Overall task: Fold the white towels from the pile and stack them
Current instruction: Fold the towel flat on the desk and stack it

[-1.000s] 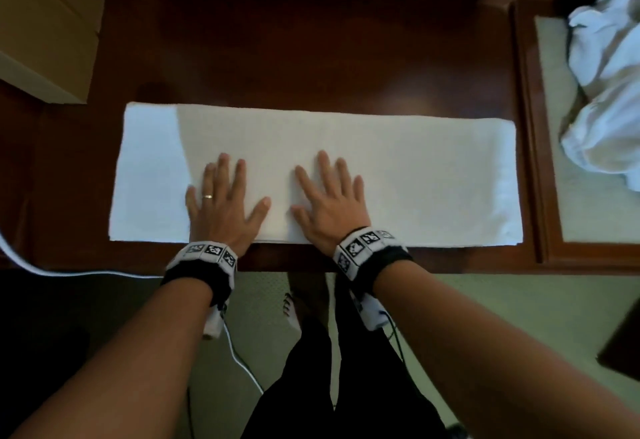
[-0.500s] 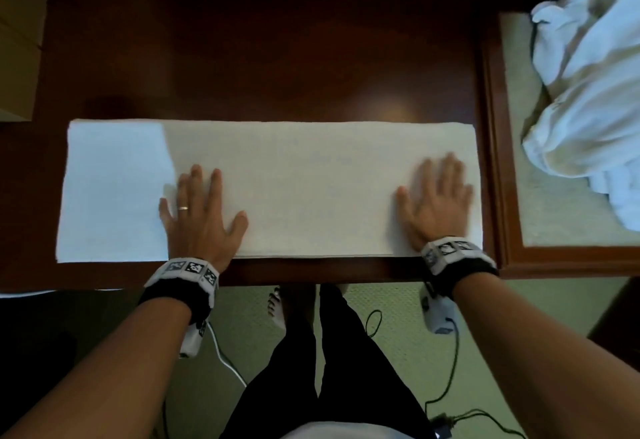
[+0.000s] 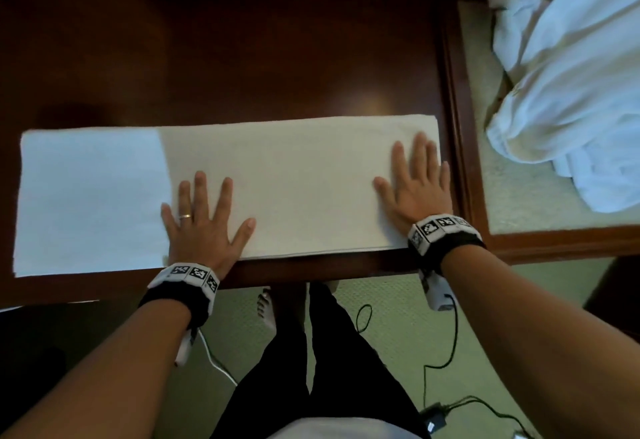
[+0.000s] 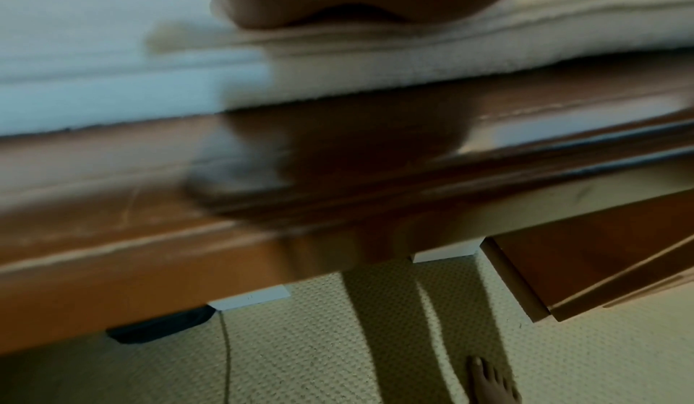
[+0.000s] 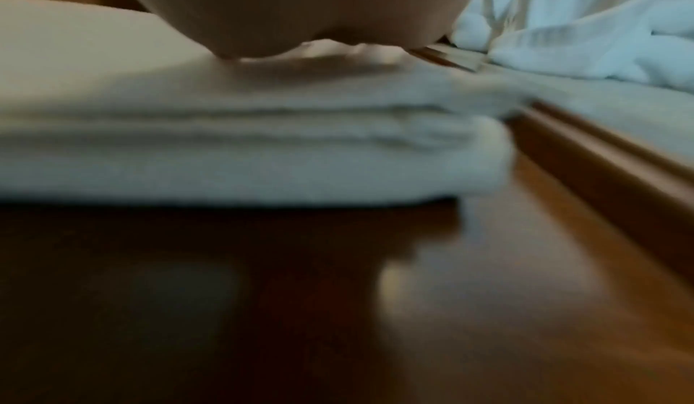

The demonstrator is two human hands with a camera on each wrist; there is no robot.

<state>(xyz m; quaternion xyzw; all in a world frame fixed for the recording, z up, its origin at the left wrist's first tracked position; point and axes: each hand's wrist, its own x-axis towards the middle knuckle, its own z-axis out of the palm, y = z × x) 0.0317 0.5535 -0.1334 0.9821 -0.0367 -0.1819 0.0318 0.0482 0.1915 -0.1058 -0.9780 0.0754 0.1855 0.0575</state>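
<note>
While the folded towel (image 3: 294, 189) lay lengthwise along the worktop's (image 3: 277, 57) near edge, both hands pressed it flat. Left hand (image 3: 202, 227) sat left of centre, right hand (image 3: 415, 189) at the right end, fingers straight and spread, gripping nothing. Unfolded pile (image 3: 571, 75) lay beyond the right end.

Both forearms are bare. Each wrist carries a black band (image 3: 175, 301) topped with a white strip of black-and-white square markers (image 3: 437, 229). A small white unit with a cable (image 3: 437, 295) hangs under each band. The left hand's (image 3: 204, 227) ring finger wears a plain ring (image 3: 185, 217). The legs are in dark trousers (image 3: 311, 369), feet bare.
</note>
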